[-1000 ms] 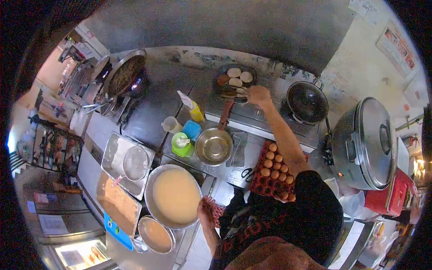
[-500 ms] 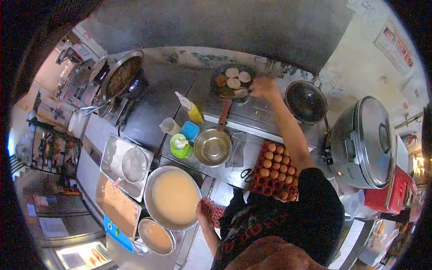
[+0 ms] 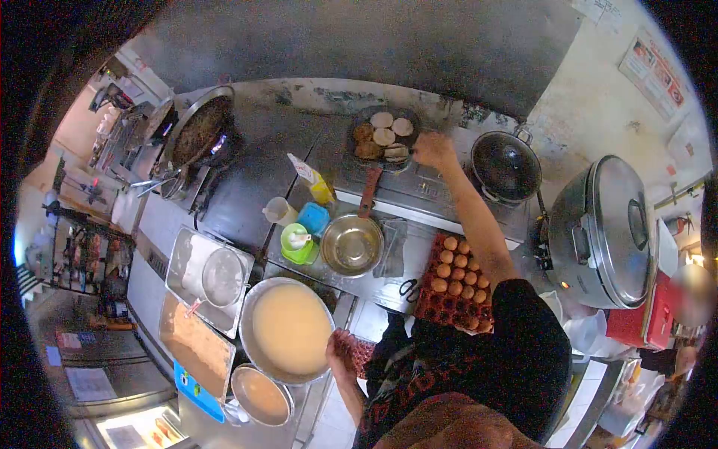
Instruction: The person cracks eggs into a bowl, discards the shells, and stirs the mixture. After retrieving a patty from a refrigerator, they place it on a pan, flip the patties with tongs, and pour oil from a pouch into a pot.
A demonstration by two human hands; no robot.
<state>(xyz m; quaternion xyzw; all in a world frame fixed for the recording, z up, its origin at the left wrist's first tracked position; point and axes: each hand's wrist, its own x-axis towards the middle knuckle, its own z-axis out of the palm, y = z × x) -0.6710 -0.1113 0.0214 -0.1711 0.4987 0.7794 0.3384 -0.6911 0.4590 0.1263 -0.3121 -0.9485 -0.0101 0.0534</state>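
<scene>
My right hand (image 3: pixel 434 151) is closed at the right edge of a dark pan (image 3: pixel 413 118) on the stove; what it grips is too small to make out. Pale round patties (image 3: pixel 384 137) and browned ones (image 3: pixel 363 133) lie in the pan, and a pale, layered-looking piece (image 3: pixel 396 153) sits nearest that hand. Below my right forearm is a red tray (image 3: pixel 441 303) of brown eggs (image 3: pixel 456 275). My left hand (image 3: pixel 342 349) is beside the right rim of a large metal bowl (image 3: pixel 247 327) of pale yellow batter (image 3: pixel 290 328); its fingers are blurred.
An empty wok (image 3: pixel 506 166) and a large lidded pot (image 3: pixel 609 232) stand on the right. Mid-counter hold a metal pan (image 3: pixel 352 245), a green container (image 3: pixel 299 247) and a yellow-filled bottle (image 3: pixel 318 183). Flour trays (image 3: pixel 196 344) are at left. A blurred person (image 3: pixel 692 290) shows at far right.
A second browned piece now shows at the pan's lower left, where a dark shape lay earlier. My right hand has shifted slightly. My left hand stays by the bowl. A blurred person has appeared at far right.
</scene>
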